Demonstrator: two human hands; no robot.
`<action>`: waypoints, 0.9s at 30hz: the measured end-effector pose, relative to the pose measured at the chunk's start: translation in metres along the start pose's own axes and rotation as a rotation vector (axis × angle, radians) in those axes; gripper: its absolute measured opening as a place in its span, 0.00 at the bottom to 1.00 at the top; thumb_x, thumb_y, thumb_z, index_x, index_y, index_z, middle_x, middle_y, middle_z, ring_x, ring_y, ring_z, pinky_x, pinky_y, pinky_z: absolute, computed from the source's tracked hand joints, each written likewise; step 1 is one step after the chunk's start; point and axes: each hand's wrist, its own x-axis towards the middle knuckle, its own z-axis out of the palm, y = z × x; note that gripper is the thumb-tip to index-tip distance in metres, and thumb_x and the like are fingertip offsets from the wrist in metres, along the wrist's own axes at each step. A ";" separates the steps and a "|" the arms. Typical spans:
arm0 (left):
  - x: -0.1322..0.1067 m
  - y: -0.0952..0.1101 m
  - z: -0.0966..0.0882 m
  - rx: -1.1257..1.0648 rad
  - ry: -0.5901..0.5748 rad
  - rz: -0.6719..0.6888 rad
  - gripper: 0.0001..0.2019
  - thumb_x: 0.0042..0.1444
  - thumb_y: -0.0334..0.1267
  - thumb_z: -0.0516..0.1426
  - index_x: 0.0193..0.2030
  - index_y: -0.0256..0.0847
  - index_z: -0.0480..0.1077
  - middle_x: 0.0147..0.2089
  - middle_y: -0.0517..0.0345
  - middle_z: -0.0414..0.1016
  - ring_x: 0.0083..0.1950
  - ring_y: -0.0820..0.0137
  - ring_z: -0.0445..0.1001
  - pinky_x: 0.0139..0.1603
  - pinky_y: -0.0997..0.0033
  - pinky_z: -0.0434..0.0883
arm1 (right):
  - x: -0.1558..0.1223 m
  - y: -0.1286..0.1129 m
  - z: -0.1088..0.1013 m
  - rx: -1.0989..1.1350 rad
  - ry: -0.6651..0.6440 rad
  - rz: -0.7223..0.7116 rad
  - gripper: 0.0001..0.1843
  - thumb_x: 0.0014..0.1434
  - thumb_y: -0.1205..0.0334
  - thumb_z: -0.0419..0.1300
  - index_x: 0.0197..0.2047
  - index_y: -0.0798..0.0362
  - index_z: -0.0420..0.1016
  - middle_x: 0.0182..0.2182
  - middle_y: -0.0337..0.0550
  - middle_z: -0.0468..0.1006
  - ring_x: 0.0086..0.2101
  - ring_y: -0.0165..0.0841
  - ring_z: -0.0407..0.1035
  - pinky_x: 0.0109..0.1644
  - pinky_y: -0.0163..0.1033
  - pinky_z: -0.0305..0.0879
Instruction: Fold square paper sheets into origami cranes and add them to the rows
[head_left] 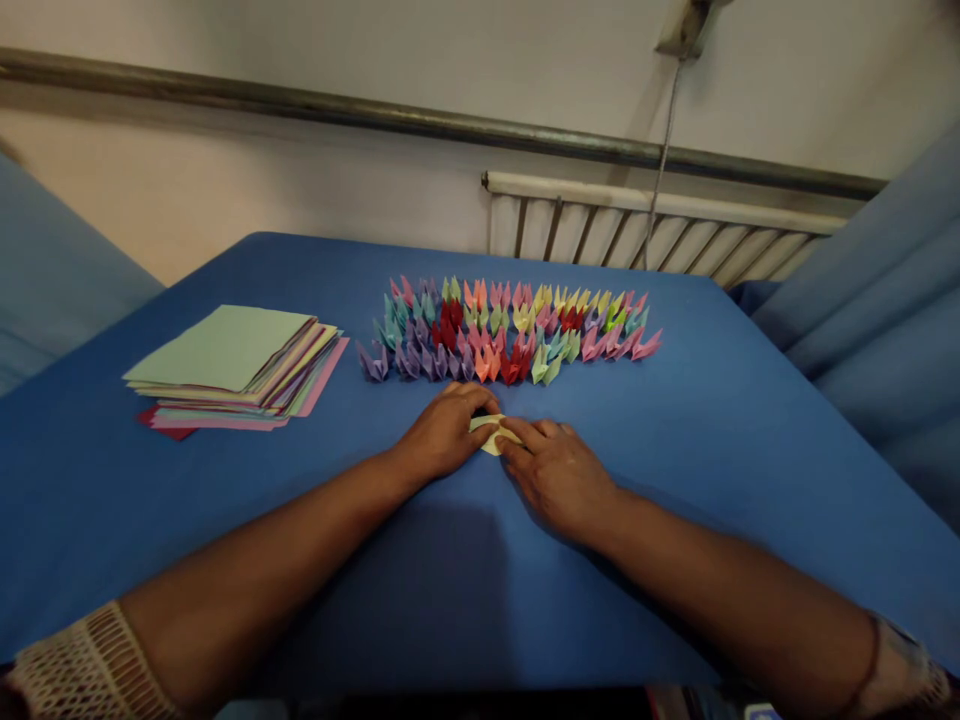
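A small folded piece of pale yellow paper (492, 444) lies on the blue tablecloth, between my two hands. My left hand (450, 428) grips its left side, with the thumb on top and the fingers curled around the far edge. On the right, my right hand (559, 470) pinches the paper between thumb and index finger. Both hands cover much of the paper, so its full shape is hidden. Just beyond my fingers stand rows of folded paper cranes (517, 364) in purple, red, pink, green, yellow and teal.
A stack of coloured paper sheets (225, 350), pale green on top, sits at the left of the blue-covered table (645, 420). Behind the table are a wall pipe (375, 112) and a white radiator (660, 205). Blue curtains (885, 260) hang at both sides.
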 end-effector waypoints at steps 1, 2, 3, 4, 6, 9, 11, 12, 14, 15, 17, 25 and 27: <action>0.000 0.000 0.000 -0.015 0.004 -0.004 0.06 0.55 0.33 0.58 0.41 0.41 0.71 0.45 0.56 0.74 0.49 0.65 0.70 0.53 0.60 0.66 | 0.000 0.000 0.000 0.001 -0.004 -0.008 0.19 0.68 0.63 0.47 0.58 0.52 0.68 0.57 0.48 0.70 0.44 0.40 0.64 0.45 0.47 0.61; 0.000 0.001 0.000 -0.026 0.003 -0.007 0.05 0.56 0.33 0.58 0.39 0.41 0.71 0.44 0.56 0.75 0.48 0.65 0.70 0.53 0.60 0.66 | 0.000 0.000 0.000 0.003 -0.008 -0.014 0.19 0.68 0.62 0.47 0.58 0.52 0.68 0.56 0.48 0.71 0.44 0.41 0.64 0.45 0.47 0.61; 0.001 0.001 0.000 -0.032 0.000 -0.008 0.03 0.56 0.33 0.58 0.38 0.40 0.71 0.43 0.57 0.75 0.47 0.65 0.70 0.52 0.61 0.67 | 0.000 0.000 0.000 0.004 -0.011 -0.018 0.19 0.68 0.62 0.47 0.58 0.52 0.68 0.55 0.48 0.72 0.45 0.41 0.64 0.45 0.47 0.61; 0.001 0.001 -0.001 -0.035 -0.003 -0.008 0.03 0.57 0.33 0.57 0.37 0.40 0.71 0.42 0.57 0.75 0.46 0.66 0.71 0.51 0.61 0.67 | 0.000 0.000 0.000 0.005 -0.013 -0.019 0.19 0.68 0.62 0.47 0.58 0.53 0.68 0.55 0.48 0.72 0.46 0.42 0.64 0.46 0.47 0.61; 0.002 0.001 -0.001 -0.029 -0.001 -0.001 0.03 0.57 0.33 0.57 0.36 0.40 0.72 0.39 0.57 0.75 0.45 0.66 0.71 0.50 0.63 0.67 | -0.001 0.000 0.000 0.007 -0.010 -0.010 0.19 0.68 0.62 0.48 0.58 0.53 0.68 0.57 0.48 0.70 0.46 0.42 0.64 0.47 0.47 0.61; 0.002 0.000 -0.004 0.008 -0.005 0.044 0.04 0.58 0.33 0.56 0.36 0.40 0.73 0.39 0.57 0.76 0.45 0.67 0.71 0.50 0.64 0.67 | -0.002 0.000 0.000 0.007 0.003 0.000 0.19 0.67 0.63 0.48 0.59 0.54 0.68 0.62 0.48 0.64 0.46 0.41 0.64 0.47 0.47 0.62; 0.001 -0.001 -0.007 0.038 -0.039 0.096 0.06 0.60 0.34 0.55 0.37 0.41 0.74 0.41 0.56 0.76 0.45 0.67 0.71 0.51 0.63 0.66 | -0.002 0.001 0.000 0.008 0.004 -0.019 0.19 0.67 0.63 0.48 0.59 0.54 0.68 0.63 0.47 0.63 0.45 0.41 0.64 0.47 0.47 0.62; 0.000 -0.001 -0.009 0.048 -0.061 0.122 0.07 0.60 0.34 0.55 0.38 0.41 0.75 0.42 0.56 0.76 0.45 0.67 0.71 0.51 0.63 0.66 | -0.002 0.002 0.001 0.009 0.002 -0.032 0.20 0.67 0.63 0.48 0.59 0.54 0.68 0.63 0.46 0.64 0.45 0.41 0.63 0.47 0.47 0.62; -0.003 -0.002 -0.013 0.062 -0.100 0.157 0.09 0.61 0.35 0.54 0.41 0.42 0.76 0.44 0.55 0.76 0.46 0.67 0.71 0.52 0.63 0.66 | -0.002 0.003 0.001 0.011 -0.004 -0.051 0.20 0.67 0.63 0.48 0.59 0.54 0.68 0.61 0.45 0.67 0.44 0.41 0.63 0.47 0.48 0.62; -0.004 -0.003 -0.016 0.069 -0.112 0.166 0.10 0.62 0.35 0.54 0.42 0.43 0.76 0.45 0.55 0.76 0.47 0.67 0.71 0.52 0.63 0.66 | -0.002 0.003 0.001 0.012 -0.003 -0.054 0.20 0.67 0.63 0.48 0.59 0.54 0.68 0.60 0.45 0.68 0.45 0.41 0.63 0.47 0.48 0.62; -0.006 -0.004 -0.021 0.084 -0.134 0.176 0.10 0.62 0.35 0.54 0.44 0.43 0.77 0.47 0.55 0.76 0.48 0.66 0.71 0.53 0.63 0.66 | -0.002 0.003 0.001 0.015 0.000 -0.056 0.20 0.68 0.63 0.48 0.59 0.54 0.68 0.60 0.46 0.69 0.45 0.41 0.63 0.48 0.48 0.61; -0.011 -0.004 -0.035 0.138 -0.198 0.217 0.11 0.60 0.40 0.58 0.48 0.44 0.75 0.48 0.54 0.76 0.50 0.63 0.70 0.55 0.60 0.64 | 0.000 0.005 -0.003 0.042 -0.017 -0.040 0.19 0.68 0.62 0.48 0.59 0.52 0.68 0.59 0.46 0.70 0.46 0.41 0.64 0.47 0.47 0.61; -0.011 -0.002 -0.034 0.150 -0.182 0.225 0.12 0.60 0.41 0.57 0.49 0.44 0.75 0.47 0.54 0.76 0.50 0.63 0.70 0.55 0.60 0.63 | 0.001 0.007 -0.002 0.057 -0.023 -0.037 0.18 0.67 0.61 0.49 0.58 0.51 0.69 0.58 0.46 0.71 0.47 0.41 0.64 0.47 0.47 0.60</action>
